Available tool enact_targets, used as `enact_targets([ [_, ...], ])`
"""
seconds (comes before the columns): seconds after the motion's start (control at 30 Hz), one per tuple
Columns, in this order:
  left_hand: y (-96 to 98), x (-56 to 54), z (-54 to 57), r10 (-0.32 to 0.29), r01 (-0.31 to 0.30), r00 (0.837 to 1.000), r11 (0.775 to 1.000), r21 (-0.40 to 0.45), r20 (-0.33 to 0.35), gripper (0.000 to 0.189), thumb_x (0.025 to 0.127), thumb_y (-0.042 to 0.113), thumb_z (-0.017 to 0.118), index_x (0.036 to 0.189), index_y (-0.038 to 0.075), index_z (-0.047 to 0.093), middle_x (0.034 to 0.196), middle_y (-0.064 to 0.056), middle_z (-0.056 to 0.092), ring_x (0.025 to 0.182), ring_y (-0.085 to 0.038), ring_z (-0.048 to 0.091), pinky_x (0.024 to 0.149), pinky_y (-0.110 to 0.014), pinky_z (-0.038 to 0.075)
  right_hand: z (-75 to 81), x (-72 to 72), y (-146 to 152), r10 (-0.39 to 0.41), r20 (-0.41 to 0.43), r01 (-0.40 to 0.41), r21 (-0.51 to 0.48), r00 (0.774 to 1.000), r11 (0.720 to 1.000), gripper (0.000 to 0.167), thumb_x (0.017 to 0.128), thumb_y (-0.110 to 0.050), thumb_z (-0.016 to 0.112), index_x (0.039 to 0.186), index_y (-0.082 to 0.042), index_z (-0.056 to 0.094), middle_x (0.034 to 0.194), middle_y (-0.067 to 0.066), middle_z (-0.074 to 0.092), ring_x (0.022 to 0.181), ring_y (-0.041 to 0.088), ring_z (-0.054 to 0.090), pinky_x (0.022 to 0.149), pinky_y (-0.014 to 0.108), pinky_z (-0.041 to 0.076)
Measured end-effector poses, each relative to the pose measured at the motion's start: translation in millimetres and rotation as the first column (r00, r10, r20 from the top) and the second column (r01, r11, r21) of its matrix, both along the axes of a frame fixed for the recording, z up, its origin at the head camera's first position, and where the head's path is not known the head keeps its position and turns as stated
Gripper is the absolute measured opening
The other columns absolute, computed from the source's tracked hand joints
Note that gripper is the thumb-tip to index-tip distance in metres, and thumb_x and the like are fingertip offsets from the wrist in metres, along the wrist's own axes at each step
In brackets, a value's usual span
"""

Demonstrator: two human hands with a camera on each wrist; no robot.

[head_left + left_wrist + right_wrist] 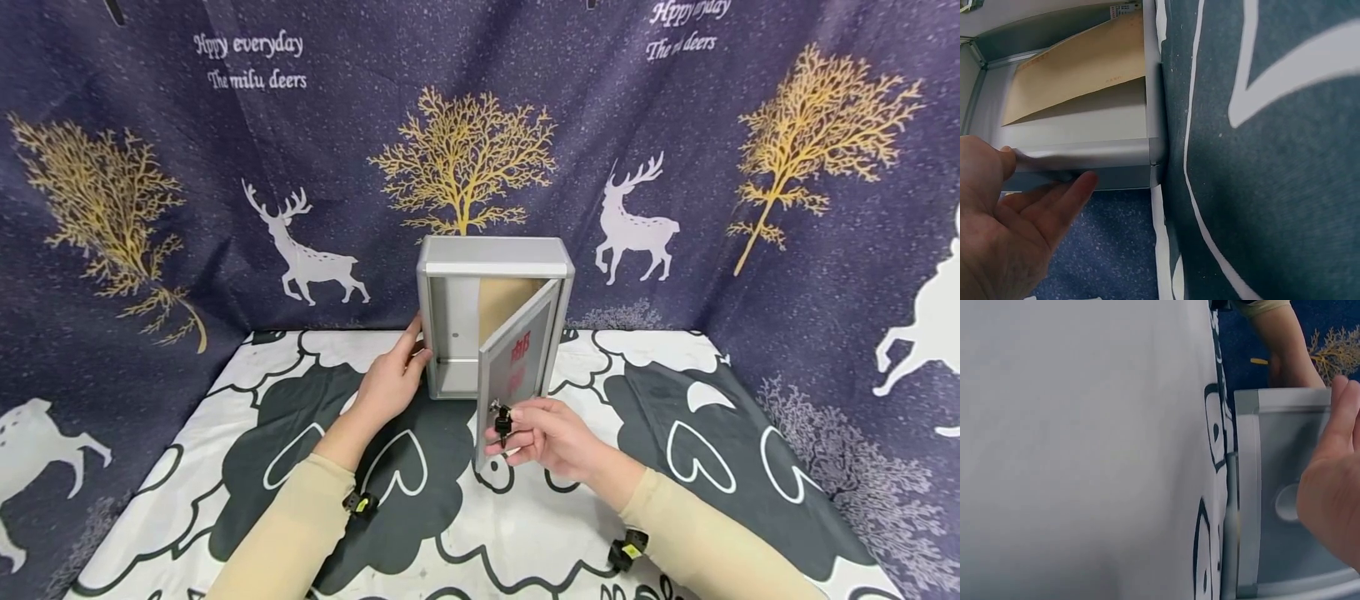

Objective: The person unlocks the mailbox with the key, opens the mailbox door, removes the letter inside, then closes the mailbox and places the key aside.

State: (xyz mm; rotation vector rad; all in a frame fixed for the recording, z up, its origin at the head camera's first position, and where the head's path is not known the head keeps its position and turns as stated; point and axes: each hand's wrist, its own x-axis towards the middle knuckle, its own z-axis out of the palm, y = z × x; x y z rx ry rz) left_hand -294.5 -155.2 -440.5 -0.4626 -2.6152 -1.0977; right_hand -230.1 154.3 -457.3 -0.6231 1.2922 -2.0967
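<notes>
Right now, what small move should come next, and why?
Probably the right hand, holding the keys, should swing the door wider while the left hand steadies the box: the door stands only partly open and, in the head view, hides part of the brown envelope inside.

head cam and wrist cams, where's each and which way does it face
Head: worn there, facing forward and down at box; left arm, right arm, left grip, right grip show.
Left wrist: worn there, facing into box; left grip shows.
Right wrist: worn there, facing cloth and door; right grip, left arm show.
Head and left wrist share the box.
</notes>
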Motion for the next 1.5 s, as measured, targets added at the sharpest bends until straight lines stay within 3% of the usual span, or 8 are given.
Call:
enact_targets([
  [0.3,0.0,-0.3,0.4,-0.003,0.003,1.0,1.0,0.012,0.014,0.067,0.12,0.032,0.054,0.18,0.024,0.025,0.152,-0.016,0.067,0.101,-0.03,0.081,0.086,-0.055,0.062,-1.7,-4.9,24,0.172,-0.052,-0.175,-0.059,0.984,0.983,0.044,0.117,-0.004,0.036,0.124,-0.008,0.079,0.119,0.01,0.083,0.109,0.024,0.082,0.085,0.029,0.067],
  [0.5,0.1,-1.7,-1.0,-0.006,0.006,1.0,1.0,0.014,0.019,0.067,0.12,0.033,0.053,0.18,0.025,0.024,0.152,-0.016,0.067,0.101,-0.03,0.082,0.086,-0.053,0.063,-4.9,-7.8,36,0.24,-0.064,-0.246,-0.11,0.969,0.963,0.047,0.116,-0.001,0.034,0.128,-0.006,0.08,0.117,0.013,0.082,0.111,0.026,0.081,0.088,0.031,0.067],
  [0.93,0.9,-1.2,-0.2,-0.014,0.013,0.999,1.0,0.024,0.04,0.067,0.12,0.034,0.053,0.18,0.026,0.023,0.154,-0.015,0.066,0.114,-0.033,0.08,0.09,-0.05,0.065,-6.9,-8.0,61,0.275,-0.069,-0.282,-0.123,0.959,0.952,0.046,0.116,-0.002,0.035,0.123,-0.006,0.08,0.113,0.01,0.083,0.105,0.023,0.083,0.085,0.029,0.067],
  [1.23,0.1,-1.4,-1.4,-0.002,0.002,0.999,1.0,0.013,0.04,0.067,0.12,0.035,0.053,0.18,0.03,0.022,0.153,-0.014,0.067,0.102,-0.029,0.082,0.087,-0.052,0.064,-6.0,-9.4,73,0.286,-0.065,-0.292,-0.136,0.956,0.947,0.047,0.116,-0.001,0.034,0.124,-0.004,0.08,0.112,0.01,0.084,0.102,0.022,0.083,0.087,0.031,0.067],
  [1.5,-0.5,-2.0,-3.3,-0.005,0.005,1.0,1.0,0.002,0.024,0.068,0.121,0.036,0.052,0.18,0.029,0.021,0.153,-0.015,0.067,0.096,-0.027,0.082,0.085,-0.052,0.064,-6.5,-15.1,84,0.341,-0.071,-0.349,-0.149,0.937,0.925,0.041,0.116,-0.003,0.039,0.13,-0.001,0.078,0.113,0.011,0.083,0.104,0.022,0.083,0.087,0.031,0.067],
])
